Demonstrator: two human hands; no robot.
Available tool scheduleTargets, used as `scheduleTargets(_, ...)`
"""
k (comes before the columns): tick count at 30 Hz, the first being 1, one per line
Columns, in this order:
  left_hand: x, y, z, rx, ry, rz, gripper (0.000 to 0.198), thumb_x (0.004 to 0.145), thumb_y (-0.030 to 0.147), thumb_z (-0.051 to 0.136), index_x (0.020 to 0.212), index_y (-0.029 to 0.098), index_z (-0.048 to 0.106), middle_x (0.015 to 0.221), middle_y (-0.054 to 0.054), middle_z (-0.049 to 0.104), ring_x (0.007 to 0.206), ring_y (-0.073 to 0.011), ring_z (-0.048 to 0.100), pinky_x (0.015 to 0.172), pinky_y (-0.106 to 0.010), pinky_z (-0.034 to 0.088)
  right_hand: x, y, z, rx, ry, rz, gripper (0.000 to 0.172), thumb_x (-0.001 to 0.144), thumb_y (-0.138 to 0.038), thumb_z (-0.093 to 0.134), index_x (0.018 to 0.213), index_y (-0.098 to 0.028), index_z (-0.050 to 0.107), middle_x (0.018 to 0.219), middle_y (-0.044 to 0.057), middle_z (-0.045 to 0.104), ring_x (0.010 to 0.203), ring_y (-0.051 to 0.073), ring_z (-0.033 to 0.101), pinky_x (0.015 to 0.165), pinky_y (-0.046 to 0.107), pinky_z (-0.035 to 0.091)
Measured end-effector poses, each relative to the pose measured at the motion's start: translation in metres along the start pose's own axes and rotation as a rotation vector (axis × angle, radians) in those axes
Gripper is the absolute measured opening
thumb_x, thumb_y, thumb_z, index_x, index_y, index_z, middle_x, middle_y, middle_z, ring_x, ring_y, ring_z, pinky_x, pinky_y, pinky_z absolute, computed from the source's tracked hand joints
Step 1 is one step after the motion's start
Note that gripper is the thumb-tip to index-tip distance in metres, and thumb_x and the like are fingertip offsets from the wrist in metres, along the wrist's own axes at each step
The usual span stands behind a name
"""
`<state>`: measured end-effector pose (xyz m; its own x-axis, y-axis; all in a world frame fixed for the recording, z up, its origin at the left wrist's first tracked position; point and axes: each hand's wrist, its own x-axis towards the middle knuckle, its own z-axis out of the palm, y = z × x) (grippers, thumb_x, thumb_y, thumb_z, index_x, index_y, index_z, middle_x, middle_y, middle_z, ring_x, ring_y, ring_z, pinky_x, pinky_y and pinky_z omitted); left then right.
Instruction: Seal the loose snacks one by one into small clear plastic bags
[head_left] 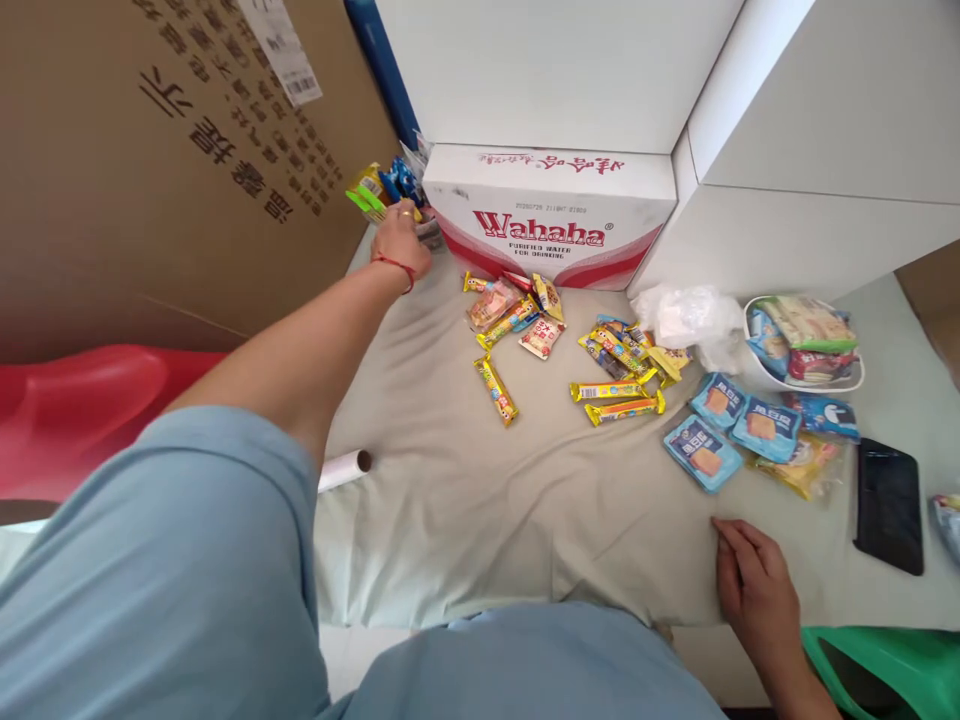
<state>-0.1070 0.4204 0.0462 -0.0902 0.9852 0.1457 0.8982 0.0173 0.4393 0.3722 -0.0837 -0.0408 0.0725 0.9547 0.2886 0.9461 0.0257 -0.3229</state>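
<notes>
My left hand reaches to the back left, into a cluster of snack packets in a small container. A yellow-and-green packet and a dark blue packet are right at its fingers. Its fingertips are hidden, so their grip does not show. My right hand rests at the front right edge of the cloth, fingers curled together with nothing visible in them. Nearest to it lie several light blue snack packs. Yellow stick-shaped snacks and small packets are scattered mid-table.
A Wahaha water carton stands at the back against white cabinets. On the right are a white basket of packets, a clear plastic bag and a black phone. A white roll lies left; a large cardboard box borders that side.
</notes>
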Motion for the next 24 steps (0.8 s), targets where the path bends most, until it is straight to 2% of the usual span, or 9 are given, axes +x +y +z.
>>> scheduleTargets(2,0.009,-0.004,0.007,0.027,-0.045,-0.024,0.066,0.090,0.009,0.071,0.146,-0.006,0.040,0.153,-0.018,0.048,0.132,-0.0181,0.050,0.117,-0.037,0.034,-0.006,-0.003,0.000,-0.020,-0.003,0.025,0.028,0.102,-0.028,0.051,0.123,-0.020,0.068,0.115,0.015,0.067,0.103,0.029,0.065,0.090,0.046,0.056)
scheduleTargets(4,0.008,-0.008,0.014,0.045,-0.069,-0.032,0.066,0.086,0.008,0.074,0.142,-0.009,0.043,0.148,-0.019,0.051,0.129,-0.0222,0.053,0.113,-0.038,0.039,-0.006,-0.005,0.000,-0.024,-0.003,0.047,0.027,0.101,-0.027,0.051,0.122,-0.020,0.068,0.115,0.015,0.066,0.102,0.029,0.065,0.089,0.046,0.056)
scheduleTargets(9,-0.034,-0.013,0.013,0.122,-0.002,-0.014,0.042,0.098,0.021,0.060,0.130,-0.005,0.056,0.138,-0.016,0.056,0.127,-0.0267,0.055,0.107,-0.039,0.042,-0.001,-0.006,0.001,-0.028,0.020,0.049,0.026,0.100,-0.025,0.051,0.119,-0.019,0.068,0.112,0.015,0.065,0.100,0.028,0.065,0.087,0.044,0.056)
scheduleTargets(13,-0.096,-0.023,-0.004,0.187,0.023,0.004,0.042,0.102,0.039,0.055,0.115,0.001,0.067,0.123,-0.010,0.064,0.113,-0.0237,0.062,0.096,-0.036,0.046,-0.001,-0.005,0.003,-0.005,0.028,0.039,0.027,0.100,-0.025,0.051,0.119,-0.019,0.068,0.112,0.014,0.065,0.100,0.028,0.065,0.086,0.044,0.056)
scheduleTargets(16,-0.154,-0.034,-0.019,0.219,0.118,0.104,0.036,0.102,0.040,0.055,0.107,0.008,0.072,0.127,-0.010,0.064,0.106,-0.0206,0.063,0.085,-0.031,0.048,-0.002,-0.005,0.004,0.002,0.043,0.035,0.026,0.100,-0.025,0.051,0.119,-0.019,0.069,0.112,0.015,0.064,0.100,0.028,0.065,0.087,0.044,0.056)
scheduleTargets(17,-0.174,-0.038,-0.023,0.218,0.120,0.136,0.035,0.102,0.040,0.055,0.107,0.011,0.073,0.123,-0.009,0.066,0.102,-0.0198,0.064,0.081,-0.029,0.048,-0.002,-0.005,0.004,0.002,0.048,0.031,0.026,0.100,-0.025,0.051,0.119,-0.019,0.069,0.112,0.015,0.064,0.099,0.028,0.065,0.087,0.044,0.056)
scheduleTargets(19,-0.212,-0.040,-0.030,0.199,0.159,0.300,0.035,0.104,0.039,0.050,0.106,0.013,0.074,0.111,-0.009,0.069,0.095,-0.0201,0.064,0.075,-0.029,0.047,-0.002,-0.004,0.006,0.003,0.057,0.024,0.027,0.099,-0.024,0.051,0.119,-0.019,0.068,0.112,0.015,0.064,0.100,0.028,0.065,0.087,0.044,0.056)
scheduleTargets(21,-0.246,-0.035,-0.035,0.148,0.216,0.431,0.031,0.102,0.036,0.052,0.102,0.015,0.075,0.101,-0.009,0.071,0.090,-0.0202,0.065,0.074,-0.029,0.048,-0.002,-0.003,0.007,0.004,0.062,0.019,0.027,0.099,-0.024,0.051,0.119,-0.020,0.068,0.112,0.014,0.064,0.100,0.028,0.065,0.087,0.044,0.056)
scheduleTargets(24,-0.284,-0.011,-0.043,-0.008,0.264,0.533,0.020,0.100,0.029,0.057,0.101,0.019,0.075,0.100,-0.007,0.073,0.089,-0.0185,0.067,0.080,-0.029,0.052,-0.001,-0.002,0.008,0.011,0.071,0.008,0.027,0.099,-0.022,0.051,0.120,-0.019,0.068,0.112,0.014,0.064,0.100,0.027,0.065,0.087,0.044,0.057)
